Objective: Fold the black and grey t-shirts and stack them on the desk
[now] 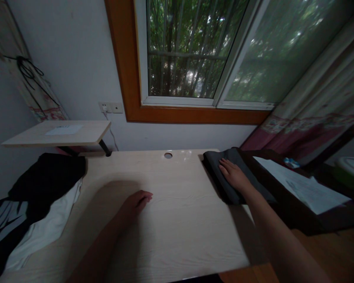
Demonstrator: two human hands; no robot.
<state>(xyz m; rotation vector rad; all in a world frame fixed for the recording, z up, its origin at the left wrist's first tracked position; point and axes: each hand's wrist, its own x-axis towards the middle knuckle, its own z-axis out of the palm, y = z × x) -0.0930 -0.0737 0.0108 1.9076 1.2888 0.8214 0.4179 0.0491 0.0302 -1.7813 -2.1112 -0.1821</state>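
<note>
A folded dark grey cloth [250, 177], perhaps a garment, lies at the right end of the pale wooden desk [183, 220], partly over its right edge. My right hand [232, 173] rests flat on top of it, fingers stretched out and not gripping. Over the middle of the desk is my left hand [139, 200], loosely curled, with a gap between thumb and fingers and nothing visible in it. On the left side of the desk, away from both hands, lie a black garment [50, 177] with grey-white stripes and a white cloth [53, 224] under it.
A small raised shelf [94, 131] stands at the back left, with a paper [64, 129] on it. Right of the desk, a dark surface [301, 212] bears a white sheet [303, 186]. A round cable hole [168, 155] lies near the back edge, below the window [191, 51].
</note>
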